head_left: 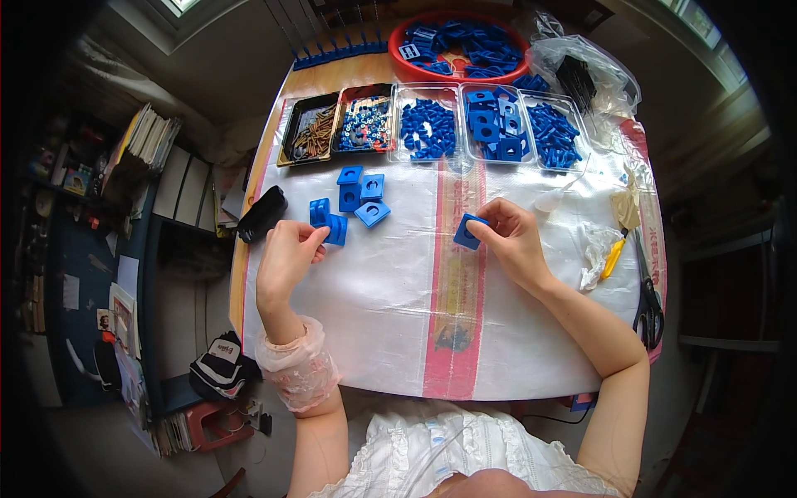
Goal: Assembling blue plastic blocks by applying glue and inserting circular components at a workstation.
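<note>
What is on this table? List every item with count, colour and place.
Blue square plastic block: one, in right hand.
Blue plastic blocks: about five, loose, far of left hand; one touches its fingers.
Shallow trays: five in a row, far side; brown screws, mixed small parts, three of blue parts.
Red round basin: one, blue parts, far edge.
Clear plastic bags: far right.
Black scissors: one, right edge.
Yellow-handled tool: one, right.
Black pouch: one, left edge.
Left hand: on blocks.
Right hand: pinching block.
</note>
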`<state>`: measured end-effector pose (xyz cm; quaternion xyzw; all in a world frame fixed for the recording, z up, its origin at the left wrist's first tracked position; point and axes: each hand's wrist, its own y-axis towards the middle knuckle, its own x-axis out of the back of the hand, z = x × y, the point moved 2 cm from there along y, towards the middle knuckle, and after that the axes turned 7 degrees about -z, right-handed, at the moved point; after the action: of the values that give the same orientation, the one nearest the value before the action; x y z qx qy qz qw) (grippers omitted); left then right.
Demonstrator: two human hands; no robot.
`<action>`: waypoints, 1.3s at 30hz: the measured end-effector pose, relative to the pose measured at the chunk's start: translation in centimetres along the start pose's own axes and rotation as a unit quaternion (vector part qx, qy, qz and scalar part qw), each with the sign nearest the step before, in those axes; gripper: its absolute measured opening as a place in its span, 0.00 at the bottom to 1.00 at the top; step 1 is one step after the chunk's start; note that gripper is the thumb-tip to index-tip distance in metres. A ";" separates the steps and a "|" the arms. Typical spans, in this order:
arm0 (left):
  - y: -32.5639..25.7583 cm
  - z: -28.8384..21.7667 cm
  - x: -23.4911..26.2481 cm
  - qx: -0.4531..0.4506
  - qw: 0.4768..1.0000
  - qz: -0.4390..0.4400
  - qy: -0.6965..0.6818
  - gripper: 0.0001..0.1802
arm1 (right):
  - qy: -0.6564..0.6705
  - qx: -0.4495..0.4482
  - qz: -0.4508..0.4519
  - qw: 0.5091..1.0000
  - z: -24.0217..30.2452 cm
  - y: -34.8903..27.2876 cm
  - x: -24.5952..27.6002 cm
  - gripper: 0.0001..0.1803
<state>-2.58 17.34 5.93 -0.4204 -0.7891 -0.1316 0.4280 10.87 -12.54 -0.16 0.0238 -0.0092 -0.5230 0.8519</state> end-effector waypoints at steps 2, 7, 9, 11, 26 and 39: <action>-0.1 -0.1 0.1 0.000 1.000 -0.001 0.002 0.15 | 0.002 -0.001 0.001 1.000 0.1 0.0 -0.1 0.06; 0.2 0.5 0.0 -0.002 1.000 0.021 0.010 0.15 | 0.001 0.006 -0.002 1.000 -0.1 0.0 0.0 0.06; 0.2 0.5 -0.1 0.005 1.000 0.025 0.007 0.15 | -0.005 0.005 -0.001 1.000 -0.2 0.1 0.0 0.06; 0.1 -0.3 0.0 0.003 1.000 0.007 0.018 0.14 | -0.006 0.006 -0.003 1.000 -0.2 0.0 0.0 0.06; -1.2 -4.7 -5.3 -0.313 0.929 -0.153 0.125 0.15 | 0.001 0.005 0.001 1.000 -0.2 0.0 0.0 0.06; -0.6 -3.1 -4.8 -0.152 0.987 -0.034 -0.026 0.17 | 0.005 0.010 0.001 1.000 -0.1 0.0 -0.1 0.06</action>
<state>0.05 12.56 4.06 -0.4566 -0.7848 -0.2538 0.3335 10.83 -12.46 -0.26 0.0343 -0.0102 -0.5223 0.8520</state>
